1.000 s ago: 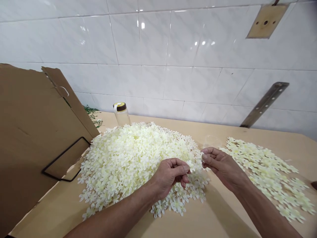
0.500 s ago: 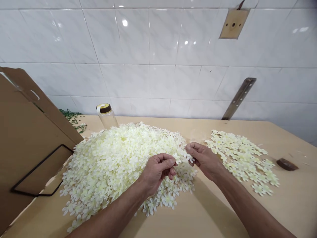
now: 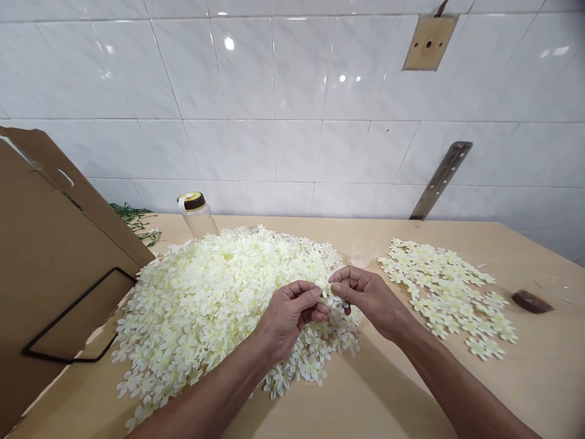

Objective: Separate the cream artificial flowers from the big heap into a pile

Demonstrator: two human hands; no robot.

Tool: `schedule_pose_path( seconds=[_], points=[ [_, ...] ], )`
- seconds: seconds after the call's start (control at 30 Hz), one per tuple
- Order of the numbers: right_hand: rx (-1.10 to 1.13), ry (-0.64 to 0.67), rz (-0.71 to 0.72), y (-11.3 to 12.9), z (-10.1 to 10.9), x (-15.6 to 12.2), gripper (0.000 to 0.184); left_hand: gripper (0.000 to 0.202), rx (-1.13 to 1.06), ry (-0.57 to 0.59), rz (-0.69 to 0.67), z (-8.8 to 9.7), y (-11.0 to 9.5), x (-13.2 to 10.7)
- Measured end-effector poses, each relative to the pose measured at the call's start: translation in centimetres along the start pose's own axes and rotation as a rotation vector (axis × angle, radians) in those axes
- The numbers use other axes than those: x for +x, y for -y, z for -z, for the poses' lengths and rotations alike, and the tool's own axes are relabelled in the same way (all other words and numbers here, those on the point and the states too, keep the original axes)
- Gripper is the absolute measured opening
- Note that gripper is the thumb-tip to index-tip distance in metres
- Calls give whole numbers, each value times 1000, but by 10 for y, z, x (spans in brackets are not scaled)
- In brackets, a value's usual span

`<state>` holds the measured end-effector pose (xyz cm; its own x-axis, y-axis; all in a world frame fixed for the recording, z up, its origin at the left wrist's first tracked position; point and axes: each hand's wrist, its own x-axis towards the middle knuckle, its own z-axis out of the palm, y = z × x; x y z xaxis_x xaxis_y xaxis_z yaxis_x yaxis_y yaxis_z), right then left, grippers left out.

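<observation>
A big heap of white-and-pale-yellow artificial flowers (image 3: 214,299) covers the left and middle of the table. Over its right edge, my left hand (image 3: 292,314) pinches a small white artificial flower (image 3: 324,289) between thumb and fingers. Close beside it, the thumb and fingers of my right hand (image 3: 368,299) are closed on white petals at the same spot; whether these belong to one flower or two I cannot tell. To the right, a flatter spread of like flowers (image 3: 448,286) lies on the table.
A clear bottle (image 3: 198,216) with a dark and yellow lid stands behind the heap. At left is a cardboard box (image 3: 59,256) with a black wire frame (image 3: 30,350), green stems (image 3: 132,216) behind. A dark brown piece (image 3: 531,302) lies right on the table (image 3: 365,402).
My right hand has moved left, closing the gap to my left hand, so the petals in both now meet. My left hand has barely moved.
</observation>
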<state>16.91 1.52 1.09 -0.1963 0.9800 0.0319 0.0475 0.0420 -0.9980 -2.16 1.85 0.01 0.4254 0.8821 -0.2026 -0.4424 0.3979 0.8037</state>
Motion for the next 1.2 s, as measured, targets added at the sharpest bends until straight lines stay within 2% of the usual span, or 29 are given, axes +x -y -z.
schedule_pose_path(
  seconds=[0.2,0.37,0.53,0.83,1.03,1.2],
  points=[
    [13,61,-16,0,-3,-1,30,25,-15,-48,-32,0,0,1],
    [-8,93,-87,0,-2,-2,38,23,-5,-66,-63,-1,-4,0],
    [-87,149,-84,4,-7,-3,33,23,-2,-70,-92,-3,-7,-2],
    [-125,62,-14,3,-6,-1,37,25,1,-124,-106,-2,-9,-1],
    [-84,72,-35,1,-8,-2,39,25,18,-92,-64,-2,-6,-1],
    [-71,83,-96,5,-13,-4,34,25,18,-76,-80,0,-5,0]
  ],
)
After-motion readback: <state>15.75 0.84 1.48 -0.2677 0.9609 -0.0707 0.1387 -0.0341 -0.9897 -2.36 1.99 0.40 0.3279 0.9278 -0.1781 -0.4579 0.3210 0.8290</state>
